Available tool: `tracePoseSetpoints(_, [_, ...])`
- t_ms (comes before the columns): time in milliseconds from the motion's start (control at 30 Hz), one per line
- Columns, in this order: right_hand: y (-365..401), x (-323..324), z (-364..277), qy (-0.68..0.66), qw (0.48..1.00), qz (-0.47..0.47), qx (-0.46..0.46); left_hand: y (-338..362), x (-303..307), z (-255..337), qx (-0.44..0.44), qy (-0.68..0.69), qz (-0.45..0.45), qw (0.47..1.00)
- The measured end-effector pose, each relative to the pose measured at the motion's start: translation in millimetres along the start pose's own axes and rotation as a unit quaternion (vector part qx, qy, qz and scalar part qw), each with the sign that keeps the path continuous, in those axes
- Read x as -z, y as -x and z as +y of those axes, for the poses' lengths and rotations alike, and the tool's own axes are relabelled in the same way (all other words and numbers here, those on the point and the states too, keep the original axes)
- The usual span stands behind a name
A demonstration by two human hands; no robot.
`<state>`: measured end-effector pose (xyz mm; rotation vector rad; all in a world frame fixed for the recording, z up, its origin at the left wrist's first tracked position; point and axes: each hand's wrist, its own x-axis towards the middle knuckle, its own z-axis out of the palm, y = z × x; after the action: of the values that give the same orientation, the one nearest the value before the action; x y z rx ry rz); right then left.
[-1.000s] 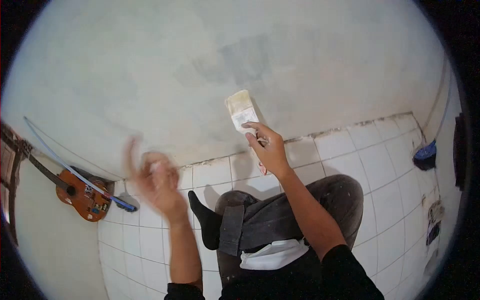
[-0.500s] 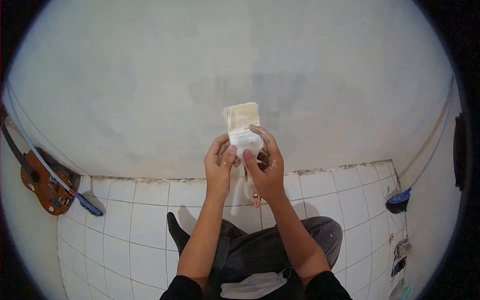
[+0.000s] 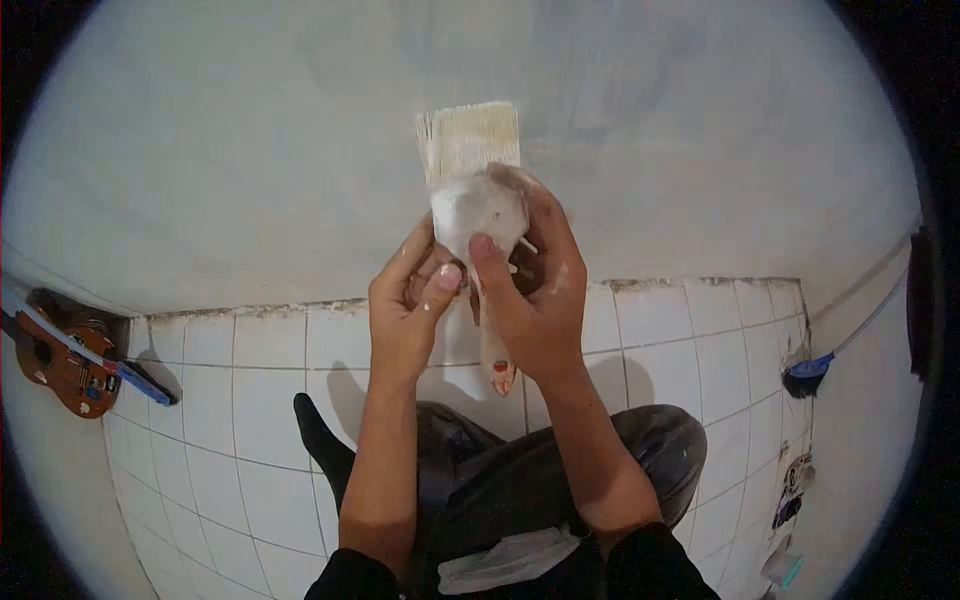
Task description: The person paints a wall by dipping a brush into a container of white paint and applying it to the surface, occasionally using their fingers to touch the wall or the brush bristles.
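Holding paintbrush (image 3: 478, 150) in right hand (image 3: 545, 300), left thumb (image 3: 441, 286) now seemingly off

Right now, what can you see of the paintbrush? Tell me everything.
The broad, flat paintbrush points bristles up, handle down, in front of the wall. Its cream bristles splay at the left edge. The middle section looks white-coated; the slim handle has reddish marks near its end. The right hand grips it, thumb across the front; the left hand is at its left edge, contact unclear.
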<state>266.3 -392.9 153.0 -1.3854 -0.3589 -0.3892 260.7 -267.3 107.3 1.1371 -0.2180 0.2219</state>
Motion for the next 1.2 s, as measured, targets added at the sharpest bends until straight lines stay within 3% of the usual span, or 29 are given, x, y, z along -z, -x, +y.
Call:
tracePoseSetpoints(67, [-2.1, 4.1, -2.8, -0.028, 0.996, -0.020, -0.084, 0.2, -1.9, -1.6, 0.012, -0.020, -0.007, 1.000])
tracePoseSetpoints(200, [7.5, -1.0, 1.9, -0.020, 0.995, 0.014, -0.101, 3.1, -2.4, -3.4, 0.020, -0.027, 0.032, 0.999])
tracePoseSetpoints(333, [16.5, -4.9, 2.6, -0.035, 0.996, 0.031, -0.076, 10.9, 5.7, -2.7, 0.036, -0.036, 0.026, 0.998])
tracePoseSetpoints(400, [9.5, -5.0, -0.7, -0.024, 1.000, 0.014, -0.001, 10.9, 4.9, 3.0, 0.030, -0.027, 0.040, 0.998])
tracePoseSetpoints(533, [-4.9, -0.4, -5.0, -0.020, 0.999, 0.025, -0.011, 7.0, 9.0, 8.9, 0.028, 0.007, 0.049, 0.998])
tracePoseSetpoints(600, [-2.9, 2.0, 4.2, -0.001, 0.998, 0.015, -0.059, 5.0, 7.9, 12.1, 0.040, -0.015, 0.056, 0.998])
tracePoseSetpoints(700, [8.0, -0.7, 11.3, 0.013, 0.994, 0.023, -0.106, 1.6, 14.9, 8.2, 0.039, 0.036, 0.124, 0.991])
tracePoseSetpoints(833, [20.0, -6.3, 10.6, 0.005, 0.994, 0.039, -0.104, 1.5, 21.8, 7.6, 0.041, 0.077, 0.151, 0.985])
tracePoseSetpoints(900, [22.0, -9.4, 12.7, -0.010, 0.999, 0.037, -0.004, 2.0, 25.3, 5.6, 0.034, 0.106, 0.153, 0.982])
tracePoseSetpoints(1000, [6.4, -8.4, -14.4, -0.024, 0.999, 0.025, -0.020, 0.9, 27.2, 5.9, 0.041, 0.101, 0.158, 0.981])
tracePoseSetpoints(1200, [1.1, 7.3, 7.0, 0.007, 0.997, 0.036, -0.068, 1.6, 33.0, 2.1, 0.027, 0.103, 0.140, 0.984])
